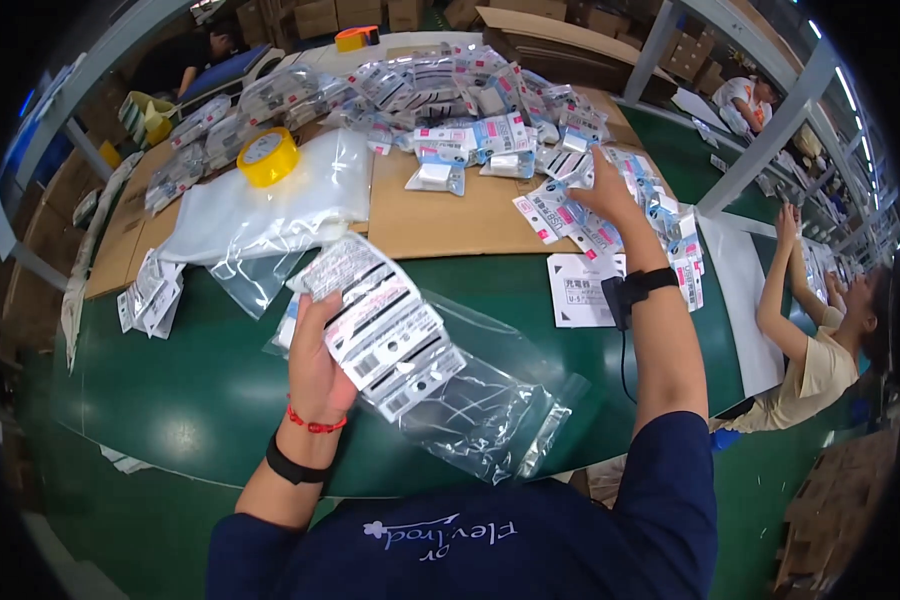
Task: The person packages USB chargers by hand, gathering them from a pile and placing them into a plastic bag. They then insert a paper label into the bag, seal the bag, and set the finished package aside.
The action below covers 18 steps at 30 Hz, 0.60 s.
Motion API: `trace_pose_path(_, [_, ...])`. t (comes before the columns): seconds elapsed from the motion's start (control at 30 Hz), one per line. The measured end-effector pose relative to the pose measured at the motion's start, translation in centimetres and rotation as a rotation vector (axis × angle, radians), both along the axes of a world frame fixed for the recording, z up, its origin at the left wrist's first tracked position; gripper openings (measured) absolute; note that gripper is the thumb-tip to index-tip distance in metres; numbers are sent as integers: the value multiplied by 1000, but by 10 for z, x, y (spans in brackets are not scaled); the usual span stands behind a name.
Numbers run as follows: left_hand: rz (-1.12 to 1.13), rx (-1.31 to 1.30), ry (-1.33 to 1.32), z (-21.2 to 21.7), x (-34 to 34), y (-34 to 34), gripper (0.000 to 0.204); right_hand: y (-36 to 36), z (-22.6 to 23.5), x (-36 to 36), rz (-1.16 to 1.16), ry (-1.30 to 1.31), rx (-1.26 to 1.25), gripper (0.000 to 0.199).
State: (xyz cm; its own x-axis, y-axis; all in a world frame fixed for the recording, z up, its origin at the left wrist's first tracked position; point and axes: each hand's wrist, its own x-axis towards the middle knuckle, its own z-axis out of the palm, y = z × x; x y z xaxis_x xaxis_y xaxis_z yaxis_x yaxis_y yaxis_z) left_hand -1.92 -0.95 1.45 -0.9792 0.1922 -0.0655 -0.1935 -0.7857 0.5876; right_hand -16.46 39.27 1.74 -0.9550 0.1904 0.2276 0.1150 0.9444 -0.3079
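Observation:
My left hand (317, 360) is closed around a fanned stack of charger packets (385, 325), their white, printed backs facing up. A clear plastic bag (480, 420) surrounds or lies under the stack's lower end and stretches toward my body; I cannot tell how far the packets sit inside it. Over the right part of the pile, my right hand (607, 190) reaches out with thumb and forefinger apart, next to loose charger packets (560, 210). Its other fingers are partly hidden. Several of these packets show a white block under clear plastic on a blue and pink card.
Bagged packets (410, 85) heap along the table's far side on cardboard (430, 215). Yellow tape (268, 157) rests on clear bags (320, 190). A printed white sheet (582, 290) lies beneath my right forearm, near a black cable (625, 365). A co-worker (820, 340) works at right.

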Motion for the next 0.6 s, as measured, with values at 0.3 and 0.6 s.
trace_pose_path(0.3, [-6,12,33,-3,4,3,37,-70,-5,26,41,-50,-142,61])
trace_pose_path(0.6, [8,18,90,4,8,-12,40,-94,-17,31,782,4,205,48])
